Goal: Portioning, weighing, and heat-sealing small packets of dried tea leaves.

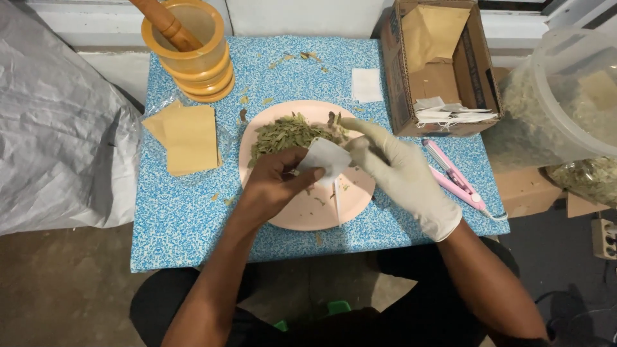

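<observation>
My bare left hand (276, 180) holds a small white paper bag (326, 159) over a pink plate (308, 212). A heap of dried green leaves (283, 133) lies on the far half of the plate. My right hand (392, 170), in a pale glove, sits just right of the bag with fingers stretched toward the leaves and the bag's mouth. A white string hangs from the bag down onto the plate.
The plate rests on a small blue-patterned table (186, 218). Stacked orange cups with a wooden pestle (189, 48) stand far left, brown envelopes (187, 138) beside them. A cardboard box (440, 71), a pink sealing tool (453, 173) and a clear leaf-filled tub (559, 103) are at the right.
</observation>
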